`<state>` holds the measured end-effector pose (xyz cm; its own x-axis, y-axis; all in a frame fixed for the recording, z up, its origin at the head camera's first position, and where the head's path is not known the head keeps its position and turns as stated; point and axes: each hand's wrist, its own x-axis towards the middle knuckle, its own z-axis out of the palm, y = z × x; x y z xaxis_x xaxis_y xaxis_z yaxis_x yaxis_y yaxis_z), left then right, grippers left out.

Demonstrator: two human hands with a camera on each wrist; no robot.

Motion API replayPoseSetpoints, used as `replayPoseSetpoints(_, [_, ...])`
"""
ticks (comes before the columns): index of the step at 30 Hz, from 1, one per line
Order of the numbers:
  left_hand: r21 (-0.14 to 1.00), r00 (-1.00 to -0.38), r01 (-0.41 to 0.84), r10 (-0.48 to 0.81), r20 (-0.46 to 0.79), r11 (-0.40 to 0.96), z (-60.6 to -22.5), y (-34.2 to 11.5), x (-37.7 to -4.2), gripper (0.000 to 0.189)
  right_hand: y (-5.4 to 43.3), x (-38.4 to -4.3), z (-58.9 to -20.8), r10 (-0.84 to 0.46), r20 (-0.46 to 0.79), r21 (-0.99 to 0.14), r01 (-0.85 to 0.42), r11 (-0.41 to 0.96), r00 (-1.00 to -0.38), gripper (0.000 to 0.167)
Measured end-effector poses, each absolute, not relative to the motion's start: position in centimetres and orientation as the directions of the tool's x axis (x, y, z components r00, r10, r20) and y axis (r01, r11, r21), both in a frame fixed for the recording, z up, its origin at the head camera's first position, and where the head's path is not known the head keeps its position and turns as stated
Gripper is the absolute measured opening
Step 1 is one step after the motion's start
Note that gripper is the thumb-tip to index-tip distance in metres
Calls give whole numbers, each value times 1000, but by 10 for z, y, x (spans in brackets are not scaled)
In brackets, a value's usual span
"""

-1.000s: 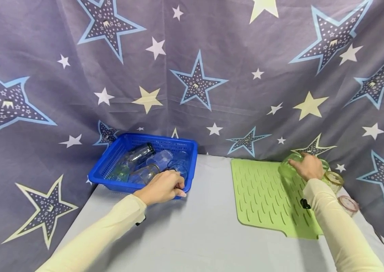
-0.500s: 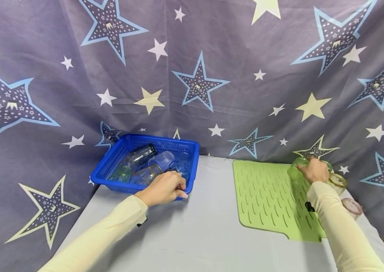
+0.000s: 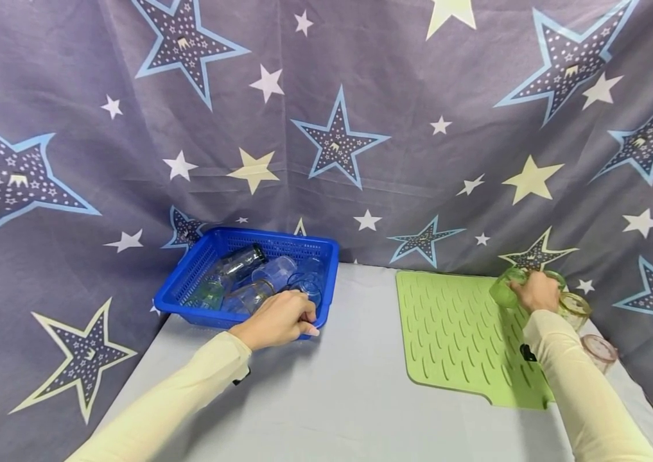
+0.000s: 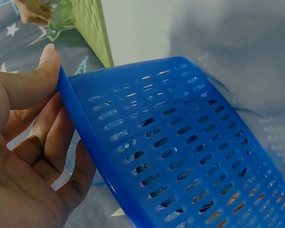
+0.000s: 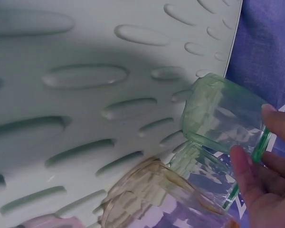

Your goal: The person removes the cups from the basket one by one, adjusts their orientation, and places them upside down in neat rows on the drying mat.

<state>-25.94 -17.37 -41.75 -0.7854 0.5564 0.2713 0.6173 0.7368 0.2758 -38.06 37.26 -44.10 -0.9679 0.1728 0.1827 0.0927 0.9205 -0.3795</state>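
Observation:
My right hand point(image 3: 539, 292) pinches a green drinking glass point(image 3: 502, 290) at the far right corner of the light green drying mat point(image 3: 442, 327). In the right wrist view, thumb and fingers are at the end of that glass point(image 5: 223, 116) away from the mat, and its other end is at the ribbed surface. Beside it stand a second green glass point(image 5: 202, 168) and an amber glass point(image 5: 156, 202). My left hand point(image 3: 282, 317) holds the near right rim of the blue plastic basket point(image 4: 147, 128), thumb on one side and fingers on the other.
Inside the basket lie several glasses, among them a dark one point(image 3: 242, 260), a clear one point(image 3: 274, 273) and a blue one point(image 3: 305, 285). A pink glass point(image 3: 600, 351) is at the mat's right side. A star-patterned cloth point(image 3: 338, 192) hangs behind the white table point(image 3: 355, 385).
My right hand has moved slightly right with the green glass, which is now closer to the other glasses. My left hand has stayed on the basket rim.

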Motion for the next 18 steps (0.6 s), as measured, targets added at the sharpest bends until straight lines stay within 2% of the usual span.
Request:
replayPoseSetpoints(5, [279, -794, 607, 551, 257, 744, -417, -174, -259, 15, 370, -380, -444, 165, 222, -379, 71, 923, -961, 56])
replayPoseSetpoints(11, [291, -802, 597, 547, 240, 747, -415, -173, -257, 14, 358, -376, -446, 203, 321, -451, 39, 892, -925, 50])
replayPoseSetpoints(18, [287, -799, 601, 549, 246, 746, -416, -174, -258, 14, 332, -372, -449, 146, 438, -466, -86, 881, -887, 40])
